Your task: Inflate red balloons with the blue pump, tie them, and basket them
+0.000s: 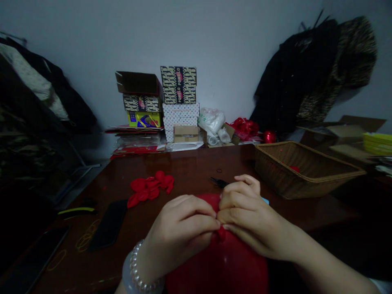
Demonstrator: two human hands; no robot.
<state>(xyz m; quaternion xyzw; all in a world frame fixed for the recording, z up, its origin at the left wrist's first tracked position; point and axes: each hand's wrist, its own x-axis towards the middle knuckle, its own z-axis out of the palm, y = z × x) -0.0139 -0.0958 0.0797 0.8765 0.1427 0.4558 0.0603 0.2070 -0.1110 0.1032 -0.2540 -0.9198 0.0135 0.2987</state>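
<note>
Inflated, glossy red balloon (pixel 241 267) at the desk's (pixel 190 163) near edge, under both hands. Left hand (pixel 186 222): knuckles up, fingers bent, thumb and forefinger pinched narrow at the balloon's neck. Right hand (pixel 245 212): forearm slanting in from the right, fingers curled, tips pinched there too, meeting the left's. Farther, left of centre: limp red rubber balloons (pixel 150 188). Far right corner: brown woven basket (pixel 275 175).

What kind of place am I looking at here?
Probably a small workroom or back room, perhaps for decorations: stacked boxes stand beyond the wooden table, coats hang at the side, and a red balloon is being handled.
</note>
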